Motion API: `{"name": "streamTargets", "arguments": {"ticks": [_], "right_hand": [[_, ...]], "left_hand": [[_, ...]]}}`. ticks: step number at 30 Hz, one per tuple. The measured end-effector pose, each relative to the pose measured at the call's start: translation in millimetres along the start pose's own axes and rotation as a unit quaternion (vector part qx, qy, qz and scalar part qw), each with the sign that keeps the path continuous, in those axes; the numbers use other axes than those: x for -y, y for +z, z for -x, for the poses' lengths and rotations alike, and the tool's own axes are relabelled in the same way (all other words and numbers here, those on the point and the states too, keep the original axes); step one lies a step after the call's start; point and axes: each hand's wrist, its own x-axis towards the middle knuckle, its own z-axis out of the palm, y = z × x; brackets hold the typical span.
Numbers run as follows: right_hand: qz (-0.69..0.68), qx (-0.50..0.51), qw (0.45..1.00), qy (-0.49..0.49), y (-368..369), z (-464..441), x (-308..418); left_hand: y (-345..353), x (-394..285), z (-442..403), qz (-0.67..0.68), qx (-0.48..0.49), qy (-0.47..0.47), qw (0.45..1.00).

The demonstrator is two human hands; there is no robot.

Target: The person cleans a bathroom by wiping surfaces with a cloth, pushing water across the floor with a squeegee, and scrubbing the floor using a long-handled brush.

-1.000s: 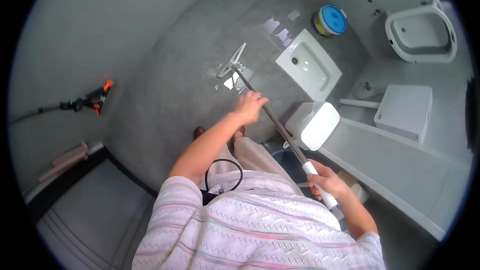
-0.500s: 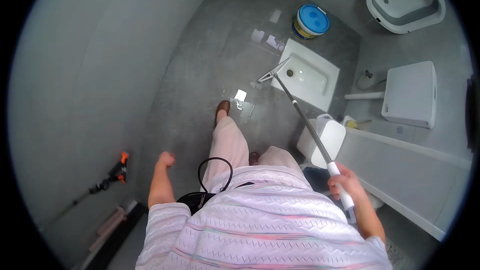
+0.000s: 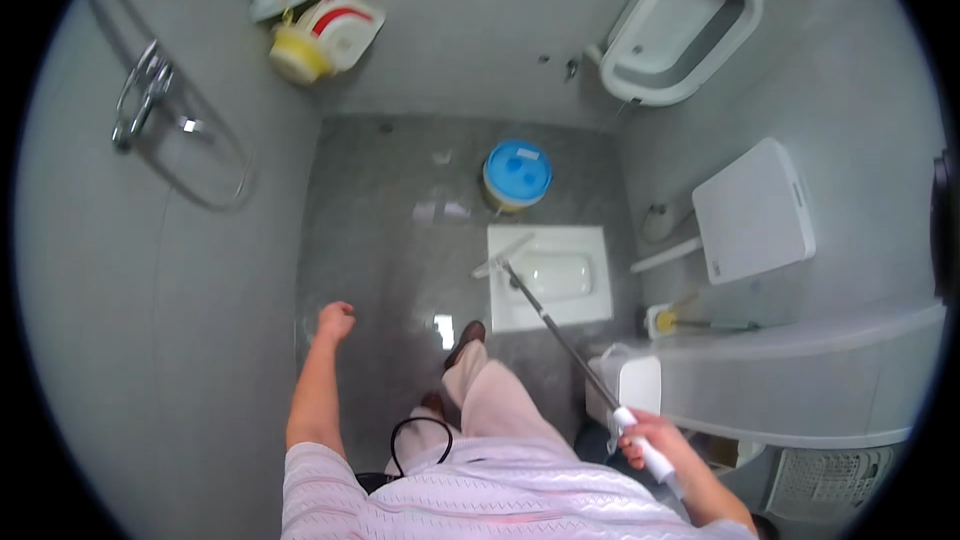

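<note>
My right hand [image 3: 652, 438] is wrapped round the white grip of a long-handled floor squeegee [image 3: 567, 347]. The grey pole slopes away from me to a pale, narrow blade head [image 3: 503, 257]. That head lies across the left edge of a white squat toilet pan [image 3: 602, 280] set in the floor, near its drain hole. My left hand [image 3: 337, 320] hangs out to the left over the grey floor, its fingers curled in, with nothing visible in them.
A blue-lidded bucket [image 3: 518, 172] stands behind the pan. On the right are a white bin [image 3: 638, 383], a cistern [image 3: 755, 210] and a washbasin-like tub [image 3: 683, 30] on the wall. A shower mixer [image 3: 150, 95] is on the left wall. The floor [image 3: 390, 240] has shiny patches.
My view has turned and tilted up, bringing the shower mixer and hanging basins into sight. My feet have changed position in a step. The squeegee stays in my right hand, its head still by the pan.
</note>
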Motion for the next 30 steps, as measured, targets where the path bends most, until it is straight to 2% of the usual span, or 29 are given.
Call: {"name": "streamTargets", "arguments": {"ticks": [3,8,12,18,21,24,26,27,30], "right_hand": [[-0.065,0.001,0.998,-0.011,-2.9,-16.6,31.7],[-0.118,-0.045,0.991,-0.04,-11.9,-44.6,94.3],[-0.232,-0.012,0.971,-0.052,-29.2,-66.7,135.0],[-0.306,-0.007,0.949,-0.075,-24.9,-106.2,168.9],[-0.349,-0.065,0.929,-0.103,12.4,-114.8,192.1],[-0.361,-0.145,0.915,-0.111,53.6,-142.8,215.7],[-0.305,-0.202,0.923,-0.12,66.6,-159.8,212.5],[-0.226,-0.241,0.925,-0.189,76.9,-171.2,213.1],[-0.331,-0.251,0.902,-0.116,139.7,-142.9,286.0]], "left_hand": [[-12.2,-136.7,-41.2,-0.011,0.069,0.08,0.994],[-43.0,-285.7,-101.2,-0.136,0.095,0.22,0.961],[-82.2,-373.4,-147.7,-0.057,0.06,0.243,0.966],[-146.2,-543.1,-241.6,-0.07,0.007,0.366,0.928],[-175.0,-650.8,-297.9,-0.062,-0.076,0.471,0.877],[-202.2,-783.5,-343.2,-0.009,-0.145,0.615,0.775],[-220.8,-876.3,-342.6,0.015,-0.185,0.654,0.734],[-230.2,-918.8,-335.6,0.045,-0.205,0.679,0.703],[-249.3,-1033.2,-323.2,0.124,-0.252,0.728,0.625]]}}
